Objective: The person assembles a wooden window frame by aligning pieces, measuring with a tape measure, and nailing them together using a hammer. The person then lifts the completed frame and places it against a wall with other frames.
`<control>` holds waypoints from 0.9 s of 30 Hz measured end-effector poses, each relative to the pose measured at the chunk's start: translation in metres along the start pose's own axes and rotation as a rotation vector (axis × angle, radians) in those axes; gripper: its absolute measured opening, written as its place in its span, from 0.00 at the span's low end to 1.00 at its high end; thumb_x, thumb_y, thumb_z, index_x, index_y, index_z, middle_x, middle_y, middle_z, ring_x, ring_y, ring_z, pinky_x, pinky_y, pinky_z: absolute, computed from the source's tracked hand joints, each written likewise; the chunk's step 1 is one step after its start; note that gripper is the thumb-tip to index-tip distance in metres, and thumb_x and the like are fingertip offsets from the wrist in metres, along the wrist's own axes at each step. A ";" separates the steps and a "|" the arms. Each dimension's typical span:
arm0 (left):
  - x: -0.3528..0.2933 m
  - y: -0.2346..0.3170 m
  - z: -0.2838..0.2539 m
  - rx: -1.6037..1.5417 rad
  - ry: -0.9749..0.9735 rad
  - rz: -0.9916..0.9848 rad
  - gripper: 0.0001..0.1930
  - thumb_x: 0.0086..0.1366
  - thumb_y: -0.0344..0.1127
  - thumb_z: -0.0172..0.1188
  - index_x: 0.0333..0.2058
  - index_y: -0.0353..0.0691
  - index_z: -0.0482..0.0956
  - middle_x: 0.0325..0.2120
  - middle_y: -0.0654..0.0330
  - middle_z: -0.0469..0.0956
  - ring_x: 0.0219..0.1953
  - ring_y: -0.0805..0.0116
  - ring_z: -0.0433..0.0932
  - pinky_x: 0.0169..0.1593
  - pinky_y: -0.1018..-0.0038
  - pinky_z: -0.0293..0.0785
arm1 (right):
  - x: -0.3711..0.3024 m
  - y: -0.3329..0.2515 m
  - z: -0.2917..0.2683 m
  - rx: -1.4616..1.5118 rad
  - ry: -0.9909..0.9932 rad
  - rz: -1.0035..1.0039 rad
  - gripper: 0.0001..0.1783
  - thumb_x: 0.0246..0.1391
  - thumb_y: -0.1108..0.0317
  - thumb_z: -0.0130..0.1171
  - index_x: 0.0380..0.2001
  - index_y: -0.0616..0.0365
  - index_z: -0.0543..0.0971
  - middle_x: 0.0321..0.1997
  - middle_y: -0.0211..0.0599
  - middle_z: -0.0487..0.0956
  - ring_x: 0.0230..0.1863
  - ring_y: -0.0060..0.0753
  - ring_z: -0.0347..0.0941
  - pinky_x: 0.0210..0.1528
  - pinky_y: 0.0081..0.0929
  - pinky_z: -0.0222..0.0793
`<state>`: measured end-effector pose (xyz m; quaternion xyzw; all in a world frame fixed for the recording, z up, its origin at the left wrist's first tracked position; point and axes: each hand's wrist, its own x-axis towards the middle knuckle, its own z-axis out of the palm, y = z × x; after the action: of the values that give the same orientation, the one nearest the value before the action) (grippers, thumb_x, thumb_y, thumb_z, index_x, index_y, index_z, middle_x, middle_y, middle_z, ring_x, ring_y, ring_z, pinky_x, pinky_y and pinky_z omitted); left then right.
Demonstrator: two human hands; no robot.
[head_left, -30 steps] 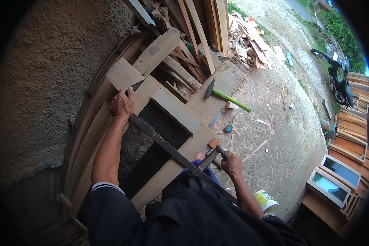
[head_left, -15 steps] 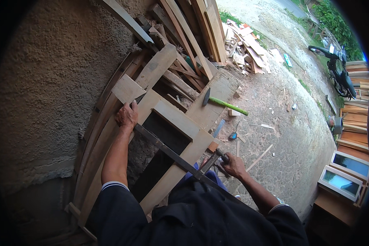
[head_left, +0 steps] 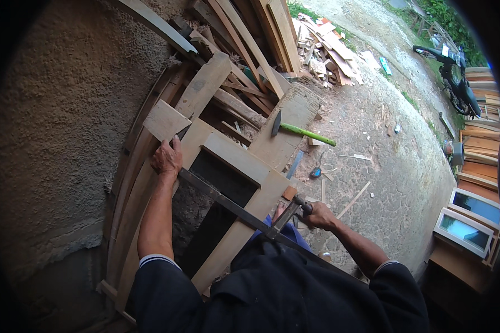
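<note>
A long dark metal bar clamp (head_left: 222,200) lies across a pale wooden frame (head_left: 236,161) with a rectangular opening. At the clamp's far left end, my left hand (head_left: 166,157) is closed about its jaw, fingertips beside a loose wood block (head_left: 165,120). My right hand (head_left: 319,216) grips the clamp's screw handle on the near right side. Between the screw end and the frame edge sits a small reddish wood piece (head_left: 289,192). The palm side of both hands is hidden.
A hammer (head_left: 303,132) with a green handle rests on a wide plank (head_left: 294,105). Boards lean by the rough wall (head_left: 66,127) at left. Scrap wood (head_left: 328,53) lies heaped beyond. A tape measure (head_left: 315,172) is on the ground; a motorbike (head_left: 455,83) stands far right.
The view has shifted slightly. My right hand has turned a little on the screw handle; my left hand stays at the clamp's far end.
</note>
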<state>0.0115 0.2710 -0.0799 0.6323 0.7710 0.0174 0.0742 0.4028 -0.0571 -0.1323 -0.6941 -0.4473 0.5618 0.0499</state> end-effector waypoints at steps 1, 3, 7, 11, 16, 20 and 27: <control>-0.001 0.001 -0.001 -0.009 0.002 0.000 0.31 0.70 0.63 0.44 0.44 0.39 0.82 0.43 0.43 0.83 0.47 0.38 0.81 0.48 0.47 0.76 | -0.001 0.001 -0.003 0.026 -0.004 -0.032 0.08 0.42 0.69 0.59 0.27 0.61 0.78 0.21 0.48 0.78 0.25 0.44 0.75 0.32 0.42 0.70; -0.002 0.004 -0.004 -0.004 0.012 -0.012 0.31 0.70 0.63 0.44 0.44 0.39 0.82 0.42 0.43 0.83 0.46 0.38 0.81 0.48 0.47 0.76 | -0.002 -0.001 -0.012 0.019 -0.057 -0.092 0.14 0.44 0.63 0.66 0.31 0.60 0.78 0.24 0.47 0.80 0.27 0.44 0.76 0.34 0.42 0.70; -0.003 0.006 -0.007 0.009 0.030 -0.012 0.31 0.70 0.63 0.43 0.43 0.39 0.82 0.42 0.43 0.83 0.46 0.39 0.81 0.48 0.47 0.76 | 0.002 -0.017 -0.049 -0.204 -0.101 -0.329 0.42 0.51 0.38 0.67 0.60 0.57 0.73 0.42 0.52 0.82 0.46 0.52 0.78 0.51 0.43 0.72; -0.003 0.003 -0.002 0.014 0.020 0.008 0.31 0.70 0.63 0.43 0.43 0.39 0.82 0.42 0.43 0.83 0.46 0.38 0.82 0.47 0.47 0.76 | 0.056 -0.049 -0.096 -0.343 0.714 -0.387 0.29 0.58 0.57 0.61 0.62 0.52 0.72 0.49 0.47 0.77 0.52 0.48 0.75 0.56 0.43 0.68; -0.001 0.003 -0.002 0.040 0.030 0.029 0.32 0.70 0.63 0.43 0.42 0.39 0.83 0.41 0.42 0.83 0.45 0.38 0.82 0.45 0.47 0.76 | 0.141 -0.073 -0.112 -0.635 0.822 -0.246 0.32 0.54 0.70 0.58 0.63 0.52 0.65 0.51 0.46 0.77 0.53 0.51 0.76 0.54 0.46 0.69; -0.002 0.006 -0.004 0.045 0.017 0.030 0.33 0.70 0.64 0.42 0.42 0.39 0.83 0.40 0.42 0.83 0.44 0.37 0.82 0.44 0.47 0.76 | 0.162 -0.072 -0.111 -0.516 0.633 -0.199 0.31 0.54 0.73 0.55 0.62 0.52 0.62 0.46 0.51 0.81 0.46 0.57 0.80 0.45 0.54 0.73; -0.002 0.004 -0.004 0.048 0.014 0.041 0.33 0.70 0.64 0.42 0.44 0.38 0.83 0.40 0.42 0.84 0.45 0.38 0.82 0.44 0.47 0.76 | 0.025 -0.074 -0.037 0.550 0.631 -0.095 0.18 0.68 0.56 0.49 0.35 0.62 0.73 0.27 0.43 0.77 0.28 0.40 0.76 0.32 0.43 0.74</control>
<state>0.0156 0.2703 -0.0747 0.6492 0.7587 0.0046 0.0531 0.3906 0.0201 -0.0948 -0.7716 -0.2748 0.4173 0.3937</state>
